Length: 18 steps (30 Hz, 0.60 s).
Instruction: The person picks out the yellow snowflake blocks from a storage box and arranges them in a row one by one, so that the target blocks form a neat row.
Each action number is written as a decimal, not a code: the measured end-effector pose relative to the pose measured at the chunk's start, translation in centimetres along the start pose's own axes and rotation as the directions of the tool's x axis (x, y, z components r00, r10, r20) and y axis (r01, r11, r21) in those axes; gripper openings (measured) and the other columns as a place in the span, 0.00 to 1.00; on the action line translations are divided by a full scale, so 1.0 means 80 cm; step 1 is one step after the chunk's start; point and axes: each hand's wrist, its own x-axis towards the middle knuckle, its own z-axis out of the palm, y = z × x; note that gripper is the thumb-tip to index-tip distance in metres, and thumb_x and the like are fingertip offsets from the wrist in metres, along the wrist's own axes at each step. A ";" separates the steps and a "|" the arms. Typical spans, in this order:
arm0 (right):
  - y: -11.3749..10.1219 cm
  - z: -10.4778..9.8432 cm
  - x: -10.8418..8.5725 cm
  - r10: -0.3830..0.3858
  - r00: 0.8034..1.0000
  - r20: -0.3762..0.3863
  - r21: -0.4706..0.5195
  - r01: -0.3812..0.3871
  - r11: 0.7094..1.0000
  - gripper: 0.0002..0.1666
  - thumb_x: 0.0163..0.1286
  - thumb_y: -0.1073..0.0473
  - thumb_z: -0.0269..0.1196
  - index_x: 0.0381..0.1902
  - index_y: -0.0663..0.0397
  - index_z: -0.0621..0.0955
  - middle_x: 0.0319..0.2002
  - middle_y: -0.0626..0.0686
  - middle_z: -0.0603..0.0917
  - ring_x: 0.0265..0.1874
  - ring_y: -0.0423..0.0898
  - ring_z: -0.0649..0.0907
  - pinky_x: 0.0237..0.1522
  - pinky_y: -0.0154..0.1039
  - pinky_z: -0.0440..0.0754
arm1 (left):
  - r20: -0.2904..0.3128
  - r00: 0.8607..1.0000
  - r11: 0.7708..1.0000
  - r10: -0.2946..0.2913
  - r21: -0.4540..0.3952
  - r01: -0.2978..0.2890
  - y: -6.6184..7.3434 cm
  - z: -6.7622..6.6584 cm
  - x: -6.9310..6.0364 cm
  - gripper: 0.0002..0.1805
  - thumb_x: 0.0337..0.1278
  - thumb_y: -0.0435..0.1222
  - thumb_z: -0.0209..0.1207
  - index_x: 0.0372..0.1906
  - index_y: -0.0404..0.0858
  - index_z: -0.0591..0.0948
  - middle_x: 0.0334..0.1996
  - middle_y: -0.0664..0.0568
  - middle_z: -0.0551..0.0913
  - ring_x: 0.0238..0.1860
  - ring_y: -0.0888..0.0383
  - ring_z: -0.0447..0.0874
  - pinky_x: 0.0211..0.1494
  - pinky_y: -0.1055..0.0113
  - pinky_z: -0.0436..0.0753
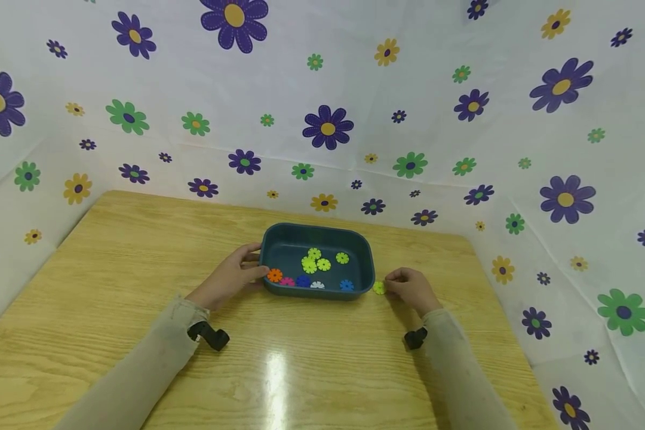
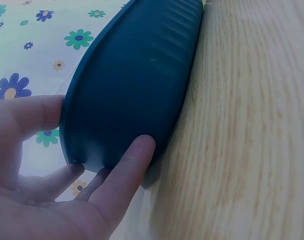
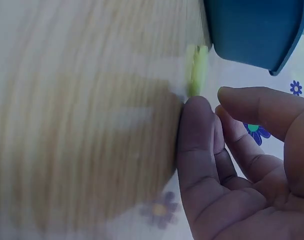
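Five mixed-colour discs [image 1: 275, 275] lay along the near wall of the tray [image 1: 317, 236] in the head view, that wall seemingly cutting off several lower edges; yellow-green discs [image 1: 324, 264] clustered behind. The left hand [image 1: 235, 276] gripped the tray's left end. A lone yellow-green disc [image 1: 378, 288] lay outside on the table [image 1: 247, 370], beside the tray's right corner, at the fingertips of the right hand [image 1: 412, 291].

In the left wrist view, the tray's outer wall hid its contents.

In the right wrist view, a fingertip covered the blurred lone disc's end; whether it was pinched, I couldn't tell.
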 end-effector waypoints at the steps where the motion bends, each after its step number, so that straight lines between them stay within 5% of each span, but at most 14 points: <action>1: 0.001 -0.002 -0.001 -0.003 1.000 -0.002 -0.005 0.003 1.000 0.11 0.75 0.61 0.65 0.49 0.65 0.83 0.44 0.59 0.86 0.38 0.45 0.87 0.43 0.38 0.88 | 0.000 1.000 1.000 0.001 0.001 -0.001 0.000 0.000 0.000 0.41 0.74 0.34 0.61 0.83 0.39 0.53 0.75 0.32 0.61 0.71 0.36 0.69 0.63 0.47 0.83; 18: -0.019 -0.041 -0.014 -0.062 0.998 -0.001 -0.003 0.062 0.998 0.26 0.79 0.52 0.61 0.65 0.65 0.77 0.63 0.65 0.80 0.60 0.60 0.81 0.61 0.53 0.82 | -0.003 1.000 1.000 0.001 0.006 -0.001 0.001 0.001 0.000 0.41 0.75 0.34 0.60 0.83 0.38 0.52 0.75 0.31 0.61 0.71 0.36 0.69 0.63 0.47 0.83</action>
